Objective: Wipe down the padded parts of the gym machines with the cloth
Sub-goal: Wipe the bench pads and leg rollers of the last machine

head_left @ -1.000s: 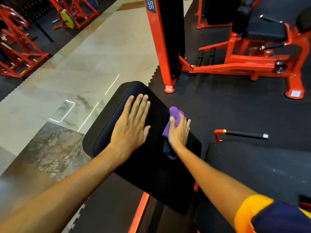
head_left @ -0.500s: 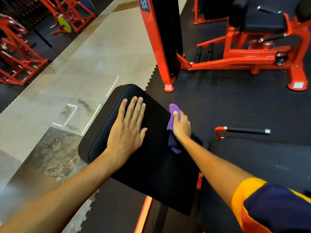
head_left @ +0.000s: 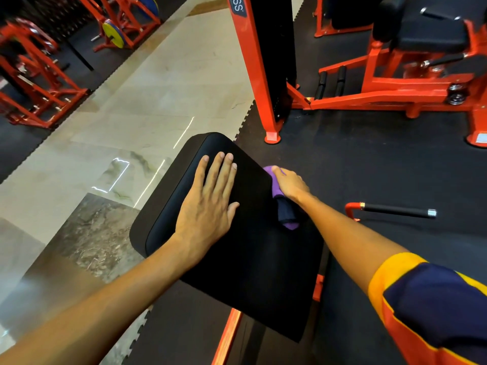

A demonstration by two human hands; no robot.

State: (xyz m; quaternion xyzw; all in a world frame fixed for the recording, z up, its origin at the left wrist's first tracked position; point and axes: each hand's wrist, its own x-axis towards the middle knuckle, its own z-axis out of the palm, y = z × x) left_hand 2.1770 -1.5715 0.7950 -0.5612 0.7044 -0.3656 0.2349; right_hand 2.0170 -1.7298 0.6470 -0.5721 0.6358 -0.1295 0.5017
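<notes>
A black padded pad point(head_left: 253, 259) of a gym machine fills the middle of the view, tilted with its rounded end away from me. My left hand point(head_left: 208, 206) lies flat on it, fingers spread and pointing away. My right hand point(head_left: 290, 184) presses a purple and dark blue cloth point(head_left: 286, 212) against the pad's right edge, with the fingers curled over the cloth. A second black pad point(head_left: 369, 325) lies lower right, partly hidden by my right arm.
An orange upright post point(head_left: 259, 75) stands just beyond the pad. An orange machine with a black seat point(head_left: 432, 35) sits at the back right. A black handle bar point(head_left: 395, 210) juts out on the right. Marble floor point(head_left: 147, 106) runs left, weight racks point(head_left: 39, 83) beyond.
My right hand has slid the cloth along the pad's right edge, away from me and over the side. My left hand stays flat on the pad.
</notes>
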